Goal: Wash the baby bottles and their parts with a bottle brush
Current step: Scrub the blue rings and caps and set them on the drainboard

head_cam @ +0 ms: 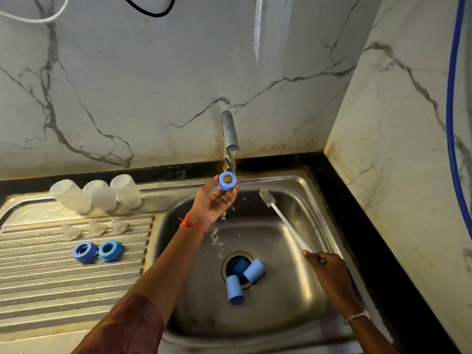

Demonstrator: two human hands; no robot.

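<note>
My left hand point(213, 203) holds a blue bottle ring point(226, 181) up under the running tap point(229, 131); water splashes off it into the steel sink point(293, 290). My right hand point(328, 272) grips the white handle of the bottle brush point(282, 221), whose bristle head points up toward the tap, apart from the ring. Three blue caps point(235, 290) lie at the drain. On the ribbed drainboard point(51, 282) stand three clear bottles point(98, 195) upside down, with three clear teats point(95, 228) and two blue rings point(98, 251) in front of them.
A marble wall rises behind the sink and along the right side. A black counter edge point(370, 226) borders the sink on the right. A blue hose point(450, 98) hangs down the right wall.
</note>
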